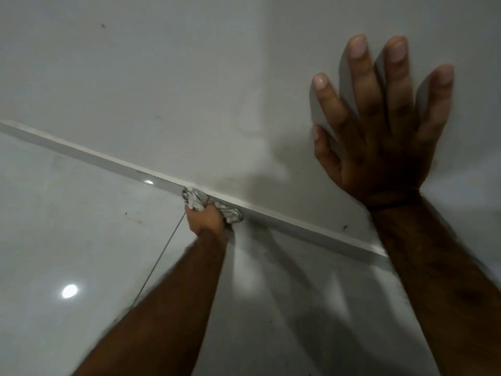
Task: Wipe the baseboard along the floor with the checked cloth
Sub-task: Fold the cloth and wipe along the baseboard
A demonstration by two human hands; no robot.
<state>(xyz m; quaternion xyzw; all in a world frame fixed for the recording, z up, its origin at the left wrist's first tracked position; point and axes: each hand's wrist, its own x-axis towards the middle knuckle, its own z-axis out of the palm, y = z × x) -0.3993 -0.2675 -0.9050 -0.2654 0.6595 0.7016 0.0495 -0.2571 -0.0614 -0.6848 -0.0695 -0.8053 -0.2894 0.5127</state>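
Note:
A pale grey baseboard [89, 156] runs diagonally from the left edge down to the right, where the wall meets the floor. My left hand [206, 217] reaches down and grips the bunched checked cloth [195, 198], pressing it against the baseboard near its middle. The cloth pokes out on both sides of my fist. My right hand [379, 126] lies flat on the wall above the baseboard, fingers spread, holding nothing.
The white wall [189, 77] fills the upper part of the view, with a few small dark marks. The glossy light floor tiles [67, 240] reflect ceiling lights, and a dark grout line [162, 256] runs beside my left forearm.

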